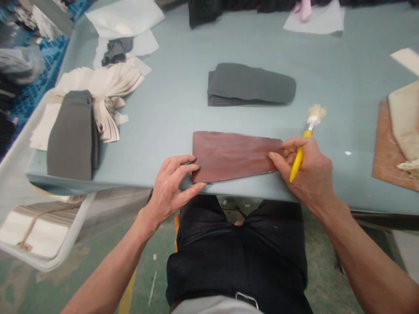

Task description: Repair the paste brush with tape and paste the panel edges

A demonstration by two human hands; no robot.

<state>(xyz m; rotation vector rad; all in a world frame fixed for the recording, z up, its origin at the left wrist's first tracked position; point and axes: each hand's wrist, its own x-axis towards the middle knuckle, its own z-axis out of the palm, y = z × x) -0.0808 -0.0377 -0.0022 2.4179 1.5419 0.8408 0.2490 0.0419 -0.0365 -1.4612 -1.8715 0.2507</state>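
Observation:
A reddish-brown flat piece (231,155) lies at the near edge of the pale blue table (183,100). My left hand (172,185) pinches its left end between thumb and fingers. My right hand (306,170) is closed round a yellow-handled brush (307,135), bristles pointing away from me, while its fingertips press the piece's right end.
A folded dark grey stack (250,85) lies beyond the piece. At the left sit a grey stack (73,135) and fanned cream pieces (104,93). A brown board (388,152) with cream material is at the right. A white tray (39,235) hangs below the table's left corner.

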